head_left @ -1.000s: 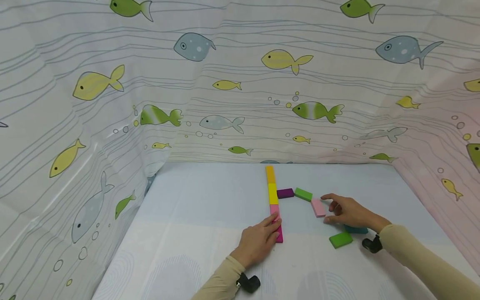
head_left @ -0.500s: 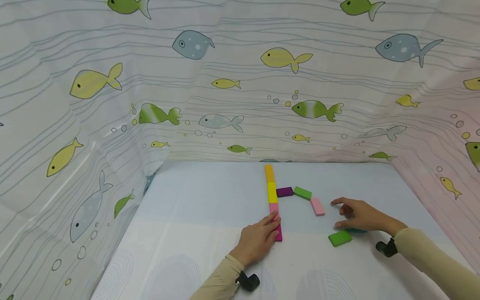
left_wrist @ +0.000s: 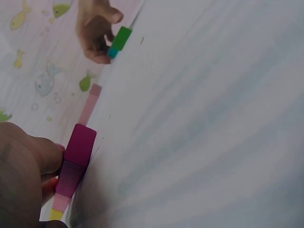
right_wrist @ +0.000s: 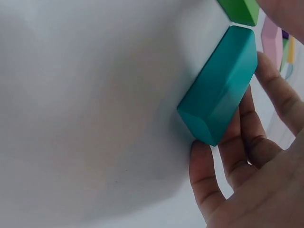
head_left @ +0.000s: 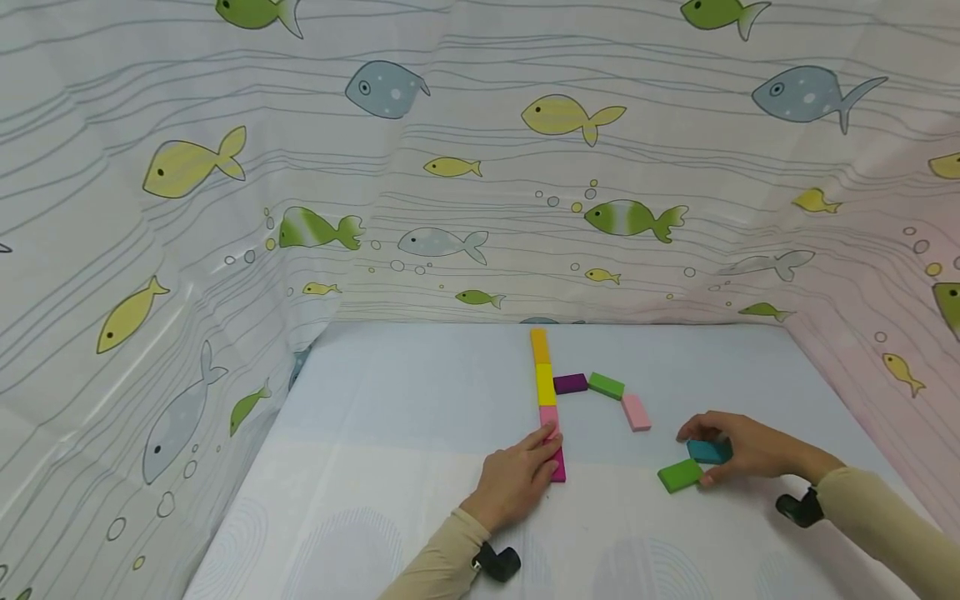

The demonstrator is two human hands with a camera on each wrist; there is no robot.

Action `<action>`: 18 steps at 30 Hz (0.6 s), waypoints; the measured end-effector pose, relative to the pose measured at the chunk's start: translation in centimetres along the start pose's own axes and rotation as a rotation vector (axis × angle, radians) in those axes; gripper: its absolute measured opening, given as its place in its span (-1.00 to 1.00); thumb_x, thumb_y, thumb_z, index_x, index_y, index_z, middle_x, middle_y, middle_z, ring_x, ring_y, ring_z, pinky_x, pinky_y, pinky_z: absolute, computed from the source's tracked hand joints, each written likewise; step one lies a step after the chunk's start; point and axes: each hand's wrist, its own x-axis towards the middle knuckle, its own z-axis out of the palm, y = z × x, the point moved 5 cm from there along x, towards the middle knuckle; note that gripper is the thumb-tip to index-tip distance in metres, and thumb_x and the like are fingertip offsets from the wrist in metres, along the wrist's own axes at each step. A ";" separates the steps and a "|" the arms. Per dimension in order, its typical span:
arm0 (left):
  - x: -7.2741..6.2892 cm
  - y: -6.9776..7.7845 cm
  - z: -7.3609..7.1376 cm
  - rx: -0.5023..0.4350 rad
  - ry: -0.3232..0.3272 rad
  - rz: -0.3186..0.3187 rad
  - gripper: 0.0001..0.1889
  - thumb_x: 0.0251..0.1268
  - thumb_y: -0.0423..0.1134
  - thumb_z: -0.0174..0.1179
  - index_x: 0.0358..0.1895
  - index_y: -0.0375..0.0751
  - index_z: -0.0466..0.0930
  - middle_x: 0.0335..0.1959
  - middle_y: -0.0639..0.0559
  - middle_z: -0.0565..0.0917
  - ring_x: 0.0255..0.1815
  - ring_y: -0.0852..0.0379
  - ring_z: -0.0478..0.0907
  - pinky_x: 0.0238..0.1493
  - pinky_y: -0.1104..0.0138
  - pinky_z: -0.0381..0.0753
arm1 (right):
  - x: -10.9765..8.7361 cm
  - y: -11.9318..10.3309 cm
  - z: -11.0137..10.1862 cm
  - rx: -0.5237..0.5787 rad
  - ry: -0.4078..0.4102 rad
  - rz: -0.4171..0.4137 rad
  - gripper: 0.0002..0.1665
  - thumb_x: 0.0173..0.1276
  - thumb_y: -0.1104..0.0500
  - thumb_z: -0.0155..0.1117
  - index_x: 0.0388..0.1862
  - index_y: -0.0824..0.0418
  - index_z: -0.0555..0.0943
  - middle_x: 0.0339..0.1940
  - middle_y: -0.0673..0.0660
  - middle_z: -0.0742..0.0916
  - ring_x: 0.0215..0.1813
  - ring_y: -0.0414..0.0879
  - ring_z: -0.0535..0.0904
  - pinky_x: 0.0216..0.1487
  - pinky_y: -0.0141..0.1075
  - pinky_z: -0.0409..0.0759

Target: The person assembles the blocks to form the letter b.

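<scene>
My left hand [head_left: 513,483] rests over the lower blocks of a straight column, its fingertips touching the pink block [head_left: 548,415] and the magenta block [head_left: 558,468]. The left wrist view shows the thumb alongside the magenta block [left_wrist: 80,146]. On the right, my right hand [head_left: 757,446] has its fingers curled round a teal block [head_left: 708,452]. In the right wrist view, several fingertips touch the long side and near end of the teal block [right_wrist: 221,85]. A green block [head_left: 680,476] lies close by, near the right thumb.
An orange block [head_left: 540,346] and a yellow block [head_left: 545,385] continue the column upward. From it a purple block [head_left: 570,383], a light green block [head_left: 606,385] and a pale pink block [head_left: 636,412] curve rightward. A fish-patterned sheet [head_left: 517,183] surrounds the white table [head_left: 405,400].
My right hand has moved from beside the pale pink block to the right and nearer, and its fingers now surround the teal block. The left hand stays in place.
</scene>
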 end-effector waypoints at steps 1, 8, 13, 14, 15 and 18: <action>0.0 0.0 0.0 0.001 0.000 0.000 -0.55 0.63 -0.07 0.13 0.48 0.05 0.58 0.53 0.14 0.54 0.11 -0.08 0.80 -0.34 0.36 0.63 | -0.1 -0.1 0.0 0.008 -0.006 -0.013 -0.29 0.17 -0.14 0.68 0.25 0.03 0.63 0.07 -0.05 0.70 0.04 -0.23 0.56 0.10 -0.34 0.58; 0.1 0.0 -0.2 0.007 -0.002 -0.006 -0.55 0.63 -0.06 0.13 0.47 0.07 0.58 0.54 0.16 0.53 0.12 -0.07 0.79 -0.37 0.38 0.60 | -0.6 0.2 0.2 0.037 -0.001 -0.020 -0.36 0.14 -0.09 0.70 0.18 -0.04 0.67 0.08 -0.04 0.70 0.05 -0.31 0.53 0.09 -0.41 0.51; 0.0 0.0 -0.1 0.005 -0.011 -0.013 -0.55 0.63 -0.05 0.13 0.48 0.08 0.58 0.54 0.16 0.53 0.11 -0.08 0.80 -0.37 0.37 0.59 | -0.7 0.2 0.6 0.048 0.003 -0.010 -0.47 0.14 -0.07 0.69 0.08 -0.11 0.70 0.07 -0.04 0.70 0.07 -0.32 0.52 0.09 -0.44 0.49; -0.1 0.0 -0.1 0.006 -0.012 -0.015 -0.55 0.62 -0.05 0.13 0.48 0.08 0.58 0.54 0.16 0.54 0.12 -0.08 0.80 -0.36 0.37 0.59 | -0.6 0.2 0.6 0.049 0.008 -0.009 -0.49 0.14 -0.06 0.69 0.06 -0.12 0.71 0.06 -0.05 0.70 0.07 -0.31 0.52 0.09 -0.43 0.50; -0.1 0.0 -0.1 0.007 -0.012 -0.016 -0.55 0.62 -0.05 0.14 0.48 0.08 0.58 0.53 0.16 0.54 0.12 -0.07 0.80 -0.36 0.37 0.60 | -0.6 0.1 0.7 0.049 0.013 -0.010 -0.51 0.15 -0.05 0.69 0.04 -0.12 0.71 0.05 -0.05 0.70 0.06 -0.31 0.52 0.09 -0.43 0.50; -0.1 0.0 -0.1 0.009 -0.012 -0.017 -0.55 0.62 -0.05 0.14 0.47 0.08 0.59 0.53 0.16 0.54 0.11 -0.07 0.80 -0.36 0.37 0.60 | -0.6 0.0 0.8 0.042 0.029 -0.019 -0.56 0.16 -0.03 0.69 0.00 -0.13 0.72 0.01 -0.06 0.70 0.03 -0.30 0.52 0.06 -0.43 0.50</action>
